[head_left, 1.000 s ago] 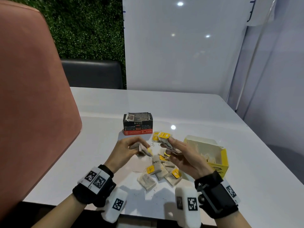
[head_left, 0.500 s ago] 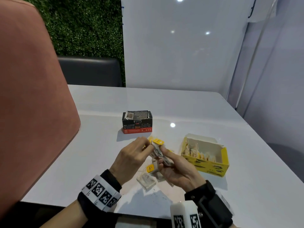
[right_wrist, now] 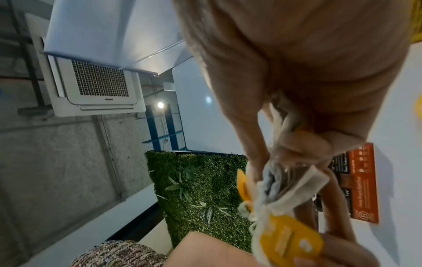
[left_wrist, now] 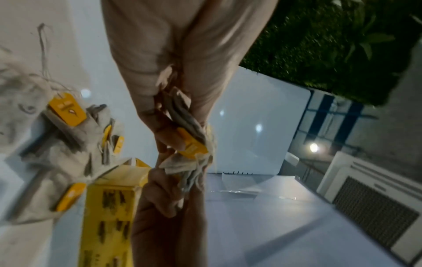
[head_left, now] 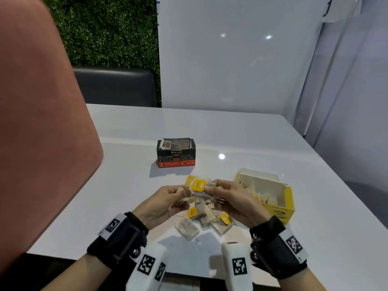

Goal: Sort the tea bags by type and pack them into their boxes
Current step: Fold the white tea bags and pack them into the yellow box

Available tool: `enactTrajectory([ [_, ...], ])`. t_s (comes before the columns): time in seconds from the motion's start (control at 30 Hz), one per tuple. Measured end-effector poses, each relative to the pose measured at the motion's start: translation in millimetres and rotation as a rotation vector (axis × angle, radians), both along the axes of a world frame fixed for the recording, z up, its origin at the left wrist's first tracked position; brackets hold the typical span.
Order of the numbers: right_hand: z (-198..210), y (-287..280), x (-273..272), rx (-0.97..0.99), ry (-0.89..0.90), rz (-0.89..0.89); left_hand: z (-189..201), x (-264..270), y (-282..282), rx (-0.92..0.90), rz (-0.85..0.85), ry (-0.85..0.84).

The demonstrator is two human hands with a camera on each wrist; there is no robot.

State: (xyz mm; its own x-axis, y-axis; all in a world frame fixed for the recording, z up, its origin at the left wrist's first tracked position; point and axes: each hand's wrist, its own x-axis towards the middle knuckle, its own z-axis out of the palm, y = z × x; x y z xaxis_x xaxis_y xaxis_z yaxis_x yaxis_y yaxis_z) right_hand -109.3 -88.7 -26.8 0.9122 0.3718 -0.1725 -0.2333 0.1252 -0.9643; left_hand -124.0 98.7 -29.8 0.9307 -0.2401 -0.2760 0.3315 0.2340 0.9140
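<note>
Two cardboard boxes, one black-and-red (head_left: pixel 176 153) and one open yellow (head_left: pixel 270 198), sit on a glossy white table (head_left: pixel 273 143) before leafy green walling. Both the left hand (head_left: pixel 161 203) and right hand (head_left: pixel 237 201) pinch a bundle of papery yellow-tagged tea bags (head_left: pixel 199 189) above loose ones (head_left: pixel 201 219).

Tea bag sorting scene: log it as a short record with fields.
left hand: left hand grips one end of the held tea bags
right hand: right hand grips the other end
loose tea bags: loose tea bags lie on the white table below the hands
yellow box: yellow box open, tea bags inside, to the right
black and red box: black and red box behind the hands
</note>
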Motion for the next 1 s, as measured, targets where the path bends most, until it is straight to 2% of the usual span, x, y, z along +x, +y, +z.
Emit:
enactTrajectory([
  [0.13,-4.8,-0.8,-1.3,-0.066,-0.061,-0.071,-6.4,-4.6,-4.5,0.016,0.021,0.003],
  [0.3,-2.3,5.2,0.1,-0.051,-0.040,-0.072,-3.7,-5.6,-7.2,0.030,-0.011,-0.046],
  [0.43,0.3,12.1,1.3,-0.060,-0.062,-0.111,-3.3,-4.3,-8.4,-0.006,-0.017,-0.023],
  [0.77,-0.9,22.0,-2.8,-0.103,-0.110,-0.191,-3.9,-7.2,-9.1,-0.260,-0.040,0.088],
  [1.0,3.6,22.2,-0.8,-0.098,-0.099,-0.186,-2.4,-8.5,-8.0,-0.319,0.021,0.166],
])
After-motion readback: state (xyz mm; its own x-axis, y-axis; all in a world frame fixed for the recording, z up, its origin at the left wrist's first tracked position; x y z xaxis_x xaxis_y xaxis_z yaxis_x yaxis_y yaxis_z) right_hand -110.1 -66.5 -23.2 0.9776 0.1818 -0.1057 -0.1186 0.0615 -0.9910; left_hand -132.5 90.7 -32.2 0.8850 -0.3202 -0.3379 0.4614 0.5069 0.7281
